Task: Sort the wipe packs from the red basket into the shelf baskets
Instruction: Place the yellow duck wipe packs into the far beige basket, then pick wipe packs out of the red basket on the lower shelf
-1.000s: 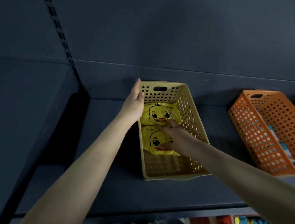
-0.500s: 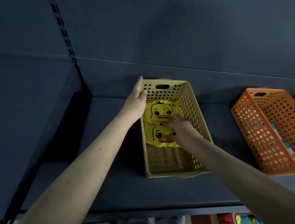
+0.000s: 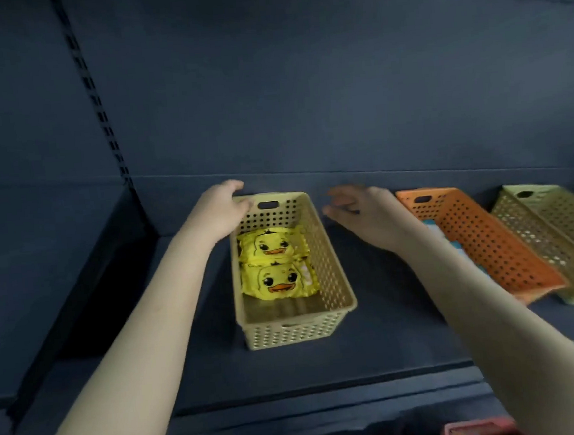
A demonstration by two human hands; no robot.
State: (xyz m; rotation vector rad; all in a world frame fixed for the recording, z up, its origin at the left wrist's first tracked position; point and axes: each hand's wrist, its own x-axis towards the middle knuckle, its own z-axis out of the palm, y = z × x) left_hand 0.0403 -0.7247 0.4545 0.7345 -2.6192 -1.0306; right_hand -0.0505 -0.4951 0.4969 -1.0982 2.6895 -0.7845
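A red basket (image 3: pixel 477 431) peeks in at bottom right; mid-frame on the dark shelf (image 3: pixel 392 346), a pale yellow perforated plastic basket (image 3: pixel 334 265) holds two yellow duck-print wipe packs (image 3: pixel 277 281), the left hand (image 3: pixel 221 212) gripping its far-left corner, the right hand (image 3: pixel 368 216) spread, holding nothing, just right.

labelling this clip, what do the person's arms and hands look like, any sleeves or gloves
Both forearms are bare, no sleeves in view. The left hand and right hand are ungloved; no watch or bracelet shows. Blur hides any rings on the right hand.
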